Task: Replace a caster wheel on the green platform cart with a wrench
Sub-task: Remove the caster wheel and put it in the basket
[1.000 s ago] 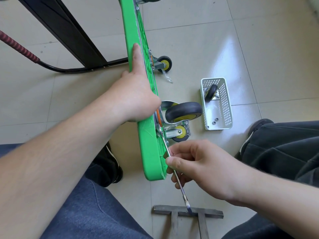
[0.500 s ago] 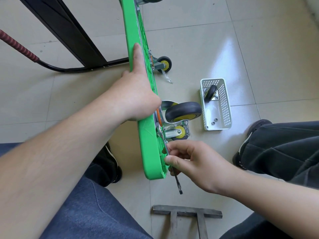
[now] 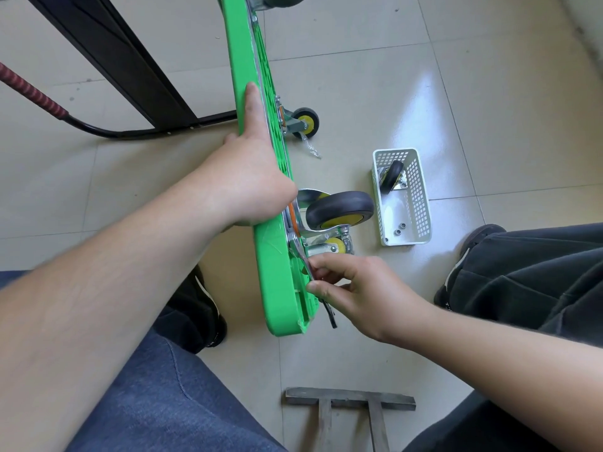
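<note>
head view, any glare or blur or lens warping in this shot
Head view: a bright window glare patch lies on the floor tiles above the white basket; wide-angle warping bows the tile lines and swells the near forearms; the wrench tip looks slightly soft, while the right hand and green cart edge stay sharp.

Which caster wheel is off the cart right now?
The dark caster wheel lying in the white basket; the other visible casters are bolted to the green cart.
</note>
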